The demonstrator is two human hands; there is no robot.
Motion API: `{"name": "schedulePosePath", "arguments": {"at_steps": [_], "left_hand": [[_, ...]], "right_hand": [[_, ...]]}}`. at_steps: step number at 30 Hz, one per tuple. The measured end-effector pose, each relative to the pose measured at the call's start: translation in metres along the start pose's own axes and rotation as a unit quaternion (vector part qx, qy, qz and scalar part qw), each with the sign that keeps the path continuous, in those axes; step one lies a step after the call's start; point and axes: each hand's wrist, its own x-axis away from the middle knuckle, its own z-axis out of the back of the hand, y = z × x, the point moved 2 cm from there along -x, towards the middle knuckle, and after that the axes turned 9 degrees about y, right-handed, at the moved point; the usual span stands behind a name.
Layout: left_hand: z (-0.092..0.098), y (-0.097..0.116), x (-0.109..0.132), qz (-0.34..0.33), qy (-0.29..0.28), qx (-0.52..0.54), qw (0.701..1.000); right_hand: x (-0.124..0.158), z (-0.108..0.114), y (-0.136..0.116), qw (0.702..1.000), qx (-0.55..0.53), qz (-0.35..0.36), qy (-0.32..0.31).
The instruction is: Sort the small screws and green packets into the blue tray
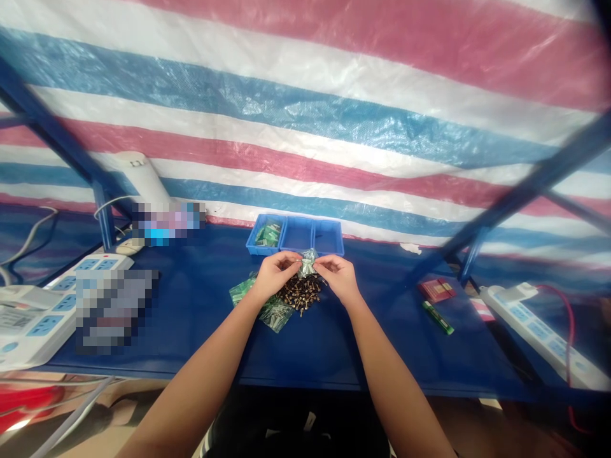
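Note:
Between my two hands is a small clear plastic bag [309, 262] with shiny metal pieces in it. My left hand [278, 272] pinches its left edge, and my right hand [340, 275] pinches its right edge. Right below the bag lies a heap of small brass-coloured screws [300, 296] on the blue table. Partly under my left wrist are green and clear bags [277, 314] with silver pins or screws inside. A blue tray [296, 236] with 3 compartments stands behind my hands; its left compartment holds small green packets [268, 234].
At the left lie a white power strip [64, 299] and a blurred-out flat object [117, 312]. At the right are a red box [436, 290], a green stick-shaped pack [438, 317] and another power strip [544, 334] with a red cable. Blue frame posts and a striped sheet [305, 127] stand behind.

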Motion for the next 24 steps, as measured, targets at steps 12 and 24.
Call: {"name": "schedulePosePath", "arguments": {"at_steps": [12,24], "left_hand": [[0.001,0.0,0.001,0.007,0.003,-0.021,1.0],[0.0,0.013,0.004,-0.01,-0.019,-0.054,0.998]], "right_hand": [[0.0,-0.001,0.002,1.0,-0.014,-0.001,-0.007],[-0.003,0.0,0.006,1.0,-0.01,-0.017,-0.001]]}}
